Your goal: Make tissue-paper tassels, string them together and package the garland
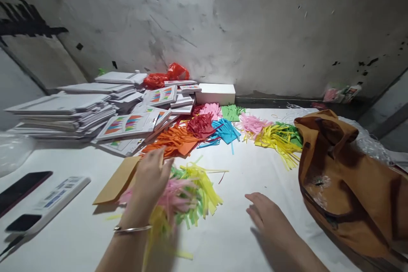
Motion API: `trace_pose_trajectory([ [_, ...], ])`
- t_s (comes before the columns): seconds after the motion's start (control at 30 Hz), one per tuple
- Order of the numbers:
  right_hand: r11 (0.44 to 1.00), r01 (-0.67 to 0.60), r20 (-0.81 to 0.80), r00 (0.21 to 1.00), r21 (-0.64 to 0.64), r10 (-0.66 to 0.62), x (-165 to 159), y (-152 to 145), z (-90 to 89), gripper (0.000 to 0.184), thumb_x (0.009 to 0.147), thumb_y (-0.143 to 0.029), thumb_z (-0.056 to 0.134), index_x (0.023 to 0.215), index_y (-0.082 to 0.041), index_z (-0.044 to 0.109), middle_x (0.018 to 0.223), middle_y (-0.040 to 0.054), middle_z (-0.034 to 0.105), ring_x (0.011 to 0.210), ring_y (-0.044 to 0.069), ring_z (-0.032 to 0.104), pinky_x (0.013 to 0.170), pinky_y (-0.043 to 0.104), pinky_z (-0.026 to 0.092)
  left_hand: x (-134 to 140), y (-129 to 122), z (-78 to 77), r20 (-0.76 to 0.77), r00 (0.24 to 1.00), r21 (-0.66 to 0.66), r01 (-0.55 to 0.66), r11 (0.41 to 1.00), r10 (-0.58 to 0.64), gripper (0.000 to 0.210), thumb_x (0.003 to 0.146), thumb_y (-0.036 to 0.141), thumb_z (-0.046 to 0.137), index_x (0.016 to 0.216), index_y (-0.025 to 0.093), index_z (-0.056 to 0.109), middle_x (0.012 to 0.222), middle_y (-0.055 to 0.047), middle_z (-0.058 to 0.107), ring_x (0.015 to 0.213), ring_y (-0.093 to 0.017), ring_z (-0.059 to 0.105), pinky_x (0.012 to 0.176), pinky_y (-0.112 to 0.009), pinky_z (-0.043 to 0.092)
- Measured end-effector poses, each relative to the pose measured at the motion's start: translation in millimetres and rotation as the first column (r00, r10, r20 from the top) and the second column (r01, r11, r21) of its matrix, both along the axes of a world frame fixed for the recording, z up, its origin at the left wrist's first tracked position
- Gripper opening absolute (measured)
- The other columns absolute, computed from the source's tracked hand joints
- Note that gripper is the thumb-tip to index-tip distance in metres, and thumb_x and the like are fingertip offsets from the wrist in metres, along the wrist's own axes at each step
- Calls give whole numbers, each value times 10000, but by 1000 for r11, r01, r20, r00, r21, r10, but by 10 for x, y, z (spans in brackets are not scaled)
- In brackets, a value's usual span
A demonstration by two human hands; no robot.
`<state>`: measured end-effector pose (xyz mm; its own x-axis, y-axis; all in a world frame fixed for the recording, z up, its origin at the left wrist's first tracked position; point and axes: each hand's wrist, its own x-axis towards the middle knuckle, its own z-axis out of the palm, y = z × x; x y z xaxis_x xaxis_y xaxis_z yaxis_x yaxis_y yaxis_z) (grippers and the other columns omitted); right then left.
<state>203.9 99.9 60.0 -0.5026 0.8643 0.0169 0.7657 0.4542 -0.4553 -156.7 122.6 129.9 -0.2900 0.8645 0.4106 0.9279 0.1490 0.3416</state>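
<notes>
My left hand, with a bangle at the wrist, is above a loose heap of fringed paper tassels in pink, yellow and green. Its fingers are smeared by motion, so whether they grip a tassel is unclear. Beside that hand, partly behind it, is a brown paper envelope or folded sheet. My right hand hovers over the white tabletop to the right of the heap. Its fingers are stretched out, with nothing in them.
Behind lie orange, red, blue and yellow tassels. Stacked white packets and printed cards stand left, near a phone and a white device. A brown bag fills the right side.
</notes>
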Motion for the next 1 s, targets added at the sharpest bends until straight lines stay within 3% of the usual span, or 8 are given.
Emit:
trace_pose_trajectory([
  [0.07, 1000, -2, 63, 998, -26, 4, 11, 311, 50, 281, 963, -143, 505, 1209, -165, 638, 1197, 108, 677, 1110, 227, 638, 978, 365, 501, 385, 258, -19, -13, 966, -160, 252, 955, -257, 444, 979, 389, 420, 1275, 113, 602, 1261, -179, 627, 1179, -317, 587, 1013, -455, 474],
  [0.17, 1000, 0, 129, 992, -19, 2, -54, 851, 101, 157, 962, -183, 573, 1077, -158, 676, 1073, 76, 698, 1032, 223, 659, 935, 404, 517, 971, 819, -102, 0, 883, -267, 452, 851, -469, 264, 953, 375, 569, 1111, 207, 698, 1146, -78, 698, 1056, -231, 656, 944, -354, 520],
  [0.23, 1000, 31, 158, 987, 3, -31, -131, 1195, 108, 181, 977, -269, 601, 1109, -157, 655, 1114, 64, 680, 1046, 218, 651, 942, 447, 517, 1261, 1257, -197, -4, 853, -304, 496, 813, -522, 211, 944, 334, 621, 1062, 176, 696, 1127, -76, 696, 1049, -226, 653, 942, -392, 523],
  [0.3, 997, 66, 166, 984, 30, -70, -200, 1475, 94, 252, 977, -332, 614, 1166, -166, 631, 1183, 68, 654, 1064, 219, 643, 941, 461, 523, 1422, 1656, -321, -19, 854, -319, 487, 813, -520, 256, 949, 320, 632, 1139, 150, 650, 1200, -90, 656, 1088, -245, 634, 942, -465, 525],
  [0.43, 994, 79, 135, 987, 75, -89, -242, 1795, 19, 263, 974, -338, 622, 1174, -168, 629, 1193, 71, 649, 1056, 218, 646, 923, 448, 538, 1389, 2164, -587, -17, 858, -317, 483, 816, -514, 321, 954, 320, 630, 1230, 160, 604, 1267, -102, 615, 1097, -256, 628, 923, -478, 543],
  [0.63, 979, 54, -15, 999, 197, -52, -399, 2096, -113, 217, 978, -312, 618, 1138, -167, 643, 1166, 63, 661, 1055, 211, 648, 928, 441, 538, 1113, 2427, -788, 88, 823, -299, 560, 773, -562, 273, 970, 323, 605, 1194, 168, 621, 1215, -92, 641, 1035, -226, 648, 890, -440, 560],
  [0.9, 937, 120, -143, 987, 328, -77, -846, 2575, -175, 207, 977, -298, 614, 1134, -165, 635, 1175, 66, 646, 1068, 219, 633, 931, 449, 527, 1047, 2534, -821, 308, 783, -299, 619, 726, -540, 268, 972, 366, 599, 1095, 133, 648, 1035, -50, 683, 874, -196, 679, 773, -372, 586],
  [1.0, 938, 44, -129, 992, 342, 1, -810, 2660, -171, 228, 976, -291, 613, 1173, -178, 626, 1214, 70, 635, 1106, 226, 619, 962, 460, 509, 984, 2534, -818, 364, 755, -315, 650, 691, -544, 265, 975, 375, 594, 1049, 128, 657, 974, -38, 688, 821, -178, 679, 738, -350, 586],
])
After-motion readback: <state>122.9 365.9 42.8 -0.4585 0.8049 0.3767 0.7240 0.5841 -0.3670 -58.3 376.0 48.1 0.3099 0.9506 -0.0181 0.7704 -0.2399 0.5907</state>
